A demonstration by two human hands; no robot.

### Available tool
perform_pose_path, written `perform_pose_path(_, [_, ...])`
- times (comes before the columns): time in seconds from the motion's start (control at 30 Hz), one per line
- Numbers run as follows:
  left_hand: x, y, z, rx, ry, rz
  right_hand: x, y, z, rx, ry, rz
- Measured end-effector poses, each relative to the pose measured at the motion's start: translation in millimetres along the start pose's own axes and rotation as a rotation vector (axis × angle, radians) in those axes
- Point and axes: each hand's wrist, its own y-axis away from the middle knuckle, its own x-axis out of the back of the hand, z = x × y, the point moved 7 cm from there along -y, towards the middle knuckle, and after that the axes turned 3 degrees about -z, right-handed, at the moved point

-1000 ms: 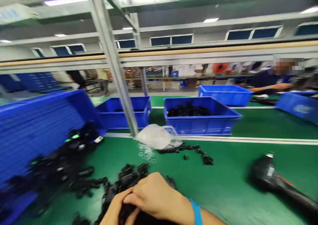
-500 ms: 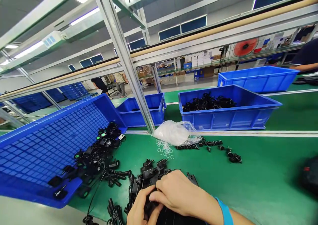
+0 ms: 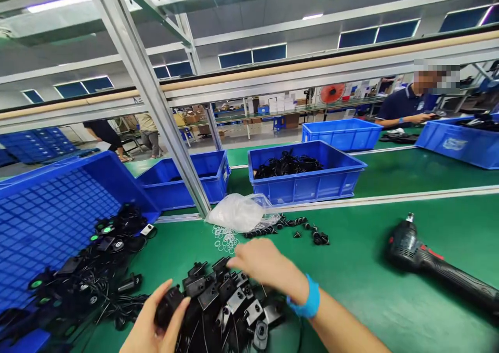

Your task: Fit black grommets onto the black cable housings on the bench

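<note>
My left hand [image 3: 158, 319] is closed around a small black pump [image 3: 167, 306], thumb on one side and fingers on the other. Beside it, a cluster of similar black box-shaped pumps [image 3: 208, 297] with cords stands on the green table. My right hand [image 3: 259, 262], with a blue band at the wrist, hovers over the far side of this cluster. Its fingers point toward loose clear rings [image 3: 224, 241]; blur and angle hide what they do. A clear plastic bag [image 3: 236, 212] lies behind the rings, and small black parts [image 3: 265, 232] are lined up beside it.
A tilted blue crate [image 3: 58, 202] at left spills corded black parts [image 3: 109, 259]. A blue bin [image 3: 307, 184] with black cords stands behind the bag, near a metal post [image 3: 152, 98]. A power screwdriver [image 3: 413, 249] lies at right. Across the line sits another person [image 3: 405, 103].
My view has turned right, bringing the screwdriver and the seated person into sight. My hands, together before, are now apart: the right has moved toward the rings, the left keeps the pump.
</note>
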Motion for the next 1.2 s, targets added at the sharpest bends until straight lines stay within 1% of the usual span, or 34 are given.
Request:
perform_pose_path(0.03, [-4.4, -10, -8, 0.039, -0.029, -0.015, 10, -2, 27, -0.121, 0.019, 0.027])
perform_pose_path(0.1, [-20.2, -24, -18, 0.06, -0.029, -0.065, 24, -3, 78, -0.316, 0.051, 0.055])
perform_pose_path(0.17, [-40.6, -29, -24, 0.076, 0.03, -0.156, 26, 0, 119, -0.447, 0.063, 0.062])
perform_pose_path(0.2, [-49.5, -28, -25, 0.093, 0.065, -0.203, 23, 1, 134, -0.474, 0.057, 0.057])
perform_pose_path(0.23, [-56.1, -26, -26, 0.107, 0.098, -0.241, 18, 1, 145, -0.477, 0.055, 0.048])
perform_pose_path(0.27, [-60.1, -23, -25, 0.109, 0.127, -0.27, 10, 0, 154, -0.48, 0.062, 0.007])
perform_pose_path(0.33, [-61.2, -18, -24, 0.081, 0.178, -0.306, -5, -5, 165, -0.427, 0.086, -0.053])
perform_pose_path(0.4, [-55.9, -17, -28, 0.048, 0.248, -0.331, -16, -13, 172, -0.371, 0.111, -0.088])
perform_pose_path(0.47, [-42.7, -22, -44, 0.033, 0.254, -0.293, -19, -21, 175, -0.311, 0.132, -0.091])
perform_pose_path(0.53, [-23.7, -32, -70, 0.038, 0.154, -0.189, -13, -26, 170, -0.233, 0.134, -0.034])
perform_pose_path(0.6, [-5.9, -46, -100, 0.066, 0.022, -0.086, 3, -24, 153, -0.104, 0.081, 0.116])
perform_pose_path(0.63, [-0.1, -55, -115, 0.082, -0.027, -0.058, 12, -20, 141, -0.027, 0.028, 0.202])
perform_pose_path(0.67, [3.1, -64, -127, 0.091, -0.063, -0.051, 21, -15, 127, 0.045, -0.038, 0.276])
perform_pose_path(0.7, [4.0, -73, -137, 0.091, -0.098, -0.059, 28, -9, 112, 0.105, -0.114, 0.324])
perform_pose_path(0.73, [3.3, -81, -145, 0.085, -0.128, -0.077, 33, -5, 98, 0.149, -0.198, 0.339])
perform_pose_path(0.77, [1.7, -87, -149, 0.076, -0.153, -0.099, 35, -1, 83, 0.183, -0.292, 0.326])
perform_pose_path(0.83, [-0.3, -96, -153, 0.056, -0.194, -0.126, 32, 4, 54, 0.242, -0.515, 0.243])
perform_pose_path(0.87, [0.8, -98, -152, 0.049, -0.213, -0.119, 29, 7, 40, 0.274, -0.635, 0.19])
perform_pose_path(0.93, [7.0, -98, -147, 0.042, -0.241, -0.078, 24, 11, 16, 0.325, -0.844, 0.111])
perform_pose_path(0.97, [10.6, -96, -144, 0.04, -0.247, -0.056, 22, 13, 6, 0.343, -0.918, 0.092])
perform_pose_path(1.03, [14.5, -93, -139, 0.029, -0.246, -0.044, 21, 17, -8, 0.367, -1.001, 0.096])
perform_pose_path(1.07, [13.3, -91, -137, 0.019, -0.24, -0.062, 22, 19, -13, 0.379, -1.012, 0.109])
perform_pose_path(1.13, [6.0, -88, -136, 0.009, -0.223, -0.119, 25, 21, -19, 0.395, -0.996, 0.144])
perform_pose_path(1.2, [-2.1, -85, -137, 0.026, -0.207, -0.155, 24, 22, -21, 0.387, -0.998, 0.137])
